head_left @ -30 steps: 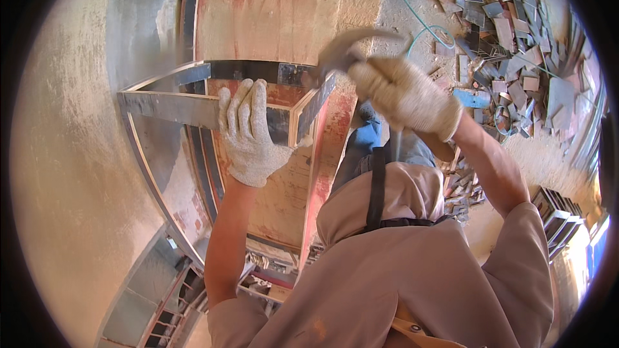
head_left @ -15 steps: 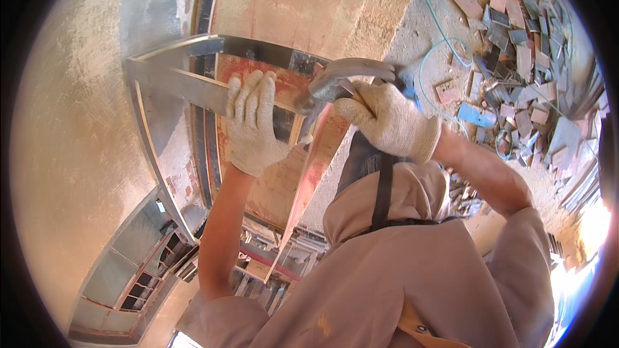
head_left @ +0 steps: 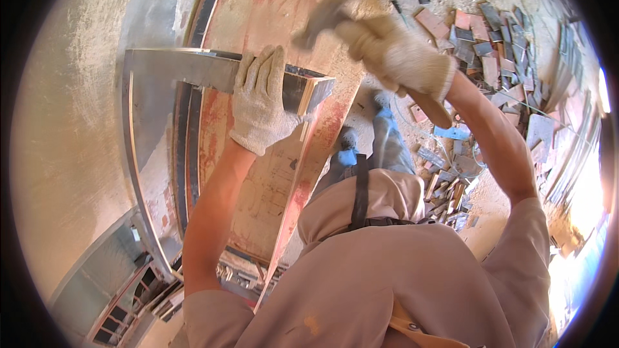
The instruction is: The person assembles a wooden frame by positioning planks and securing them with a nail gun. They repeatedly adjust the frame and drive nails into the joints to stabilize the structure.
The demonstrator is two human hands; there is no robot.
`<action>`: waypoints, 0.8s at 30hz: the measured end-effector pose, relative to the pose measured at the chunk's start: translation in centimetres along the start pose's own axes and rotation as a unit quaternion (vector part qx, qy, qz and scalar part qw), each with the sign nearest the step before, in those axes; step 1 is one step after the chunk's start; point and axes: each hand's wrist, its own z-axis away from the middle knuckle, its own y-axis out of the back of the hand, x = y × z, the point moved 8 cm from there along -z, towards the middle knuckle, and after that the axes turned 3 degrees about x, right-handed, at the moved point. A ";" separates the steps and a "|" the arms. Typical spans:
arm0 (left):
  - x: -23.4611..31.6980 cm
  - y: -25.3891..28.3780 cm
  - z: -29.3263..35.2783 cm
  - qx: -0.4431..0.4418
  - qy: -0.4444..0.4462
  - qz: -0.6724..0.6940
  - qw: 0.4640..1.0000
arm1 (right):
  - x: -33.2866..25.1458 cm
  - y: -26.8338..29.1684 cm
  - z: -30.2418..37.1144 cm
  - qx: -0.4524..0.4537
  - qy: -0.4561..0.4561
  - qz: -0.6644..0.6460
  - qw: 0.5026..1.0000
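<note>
While the hammer (head_left: 317,20) hangs blurred at twelve o'clock, clear of the work, the wooden frame (head_left: 184,69) sits toward ten, seen against a stained panel (head_left: 264,183). Left hand (head_left: 261,106): fingers straight, nearly together, laid on the dark board (head_left: 216,72); any thumb pinch, cannot tell. Right hand (head_left: 403,55), between one and two: fingers curled round the handle. Progress: boards already meet at the corner (head_left: 309,92); nailing there looks unfinished, my judgement; fastener depth not visible.

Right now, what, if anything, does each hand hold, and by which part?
The right hand holds the hammer by its handle. The left hand lies against the wooden frame near a corner; grip unclear.
</note>
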 end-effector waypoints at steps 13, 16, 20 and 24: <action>0.9 1.3 0.3 -0.035 -0.112 -0.016 0.993 | -3.3 -4.6 9.0 0.183 0.308 0.281 0.890; -2.2 -0.3 -2.5 -0.349 0.009 0.228 0.909 | -1.4 -7.7 13.4 0.235 0.366 0.204 0.877; -3.8 -5.3 -4.9 -0.228 -0.082 0.192 0.951 | 4.4 -11.8 13.3 0.208 0.205 0.348 0.891; -2.8 -4.7 -4.9 -0.144 -0.058 0.279 0.948 | 3.5 -14.4 15.5 0.212 0.246 0.387 0.863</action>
